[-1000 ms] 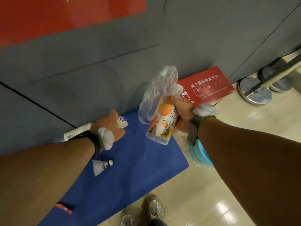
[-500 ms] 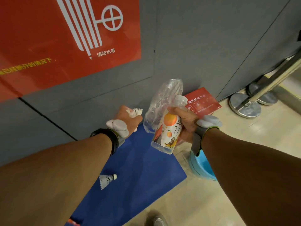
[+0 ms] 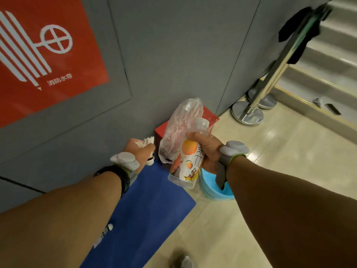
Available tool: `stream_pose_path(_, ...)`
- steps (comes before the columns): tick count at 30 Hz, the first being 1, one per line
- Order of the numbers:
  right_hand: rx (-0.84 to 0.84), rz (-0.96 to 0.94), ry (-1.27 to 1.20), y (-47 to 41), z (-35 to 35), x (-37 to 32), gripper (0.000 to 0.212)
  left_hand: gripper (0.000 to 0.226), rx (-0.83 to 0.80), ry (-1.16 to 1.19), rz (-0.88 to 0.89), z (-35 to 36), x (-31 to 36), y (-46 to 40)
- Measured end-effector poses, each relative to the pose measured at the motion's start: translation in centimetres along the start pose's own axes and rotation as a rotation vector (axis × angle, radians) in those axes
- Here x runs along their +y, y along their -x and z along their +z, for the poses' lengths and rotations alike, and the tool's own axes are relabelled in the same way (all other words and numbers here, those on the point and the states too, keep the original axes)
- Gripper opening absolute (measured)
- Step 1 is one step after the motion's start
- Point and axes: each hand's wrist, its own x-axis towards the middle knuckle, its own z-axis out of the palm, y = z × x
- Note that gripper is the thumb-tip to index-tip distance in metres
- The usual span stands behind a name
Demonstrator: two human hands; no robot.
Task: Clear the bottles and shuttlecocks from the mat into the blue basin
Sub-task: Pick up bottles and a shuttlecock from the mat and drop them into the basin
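- Gripping two bottles together, the right hand (image 3: 207, 149) holds a labelled bottle (image 3: 187, 161) printed with orange fruit and a crumpled clear bottle (image 3: 181, 130) above the blue basin (image 3: 214, 192).
- Left hand (image 3: 140, 151) is closed around a white shuttlecock (image 3: 147, 142).
- Another shuttlecock (image 3: 105, 232) lies on the blue mat (image 3: 146, 209).
- Red wall sign (image 3: 48, 55) reads "消防水带".

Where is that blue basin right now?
In the head view the blue basin sits on the tiled floor to the right of the blue mat, partly hidden under the right hand and the printed bottle it holds.
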Motion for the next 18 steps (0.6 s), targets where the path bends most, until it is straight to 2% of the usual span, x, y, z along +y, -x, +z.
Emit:
stream_pose_path(3, 0.058, -0.063, -0.012, 0.4, -3.2, -0.2, 0.029, 0.008, -0.094, 0.089, 0.002, 3.8, 1.3, 0.4)
stream_pose_path(6, 0.136, -0.086, -0.084, 1.0, -7.1, 0.5, 0.016, 0.018, -0.162, 0.118, -0.004, 8.5, 1.7, 0.6)
stream_pose_path(10, 0.226, -0.061, -0.14, 2.3, -12.7, 2.2, 0.006, 0.012, -0.185, 0.075, -0.09, 14.3, 0.9, 0.3)
stream_pose_path(13, 0.291, -0.055, -0.184, 2.5, -17.4, 3.0, 0.008, 0.014, -0.257, -0.013, -0.074, 18.9, 0.4, -0.1)
stream_pose_path(17, 0.402, -0.014, -0.236, 1.5, -22.9, 4.8, 0.053, 0.017, -0.298, -0.106, -0.052, 24.9, -0.2, -0.5)
stream_pose_path(18, 0.421, 0.002, -0.241, 0.9, -24.1, 5.5, 0.059, 0.024, -0.285, -0.123, -0.05, 26.2, -0.8, -1.0)
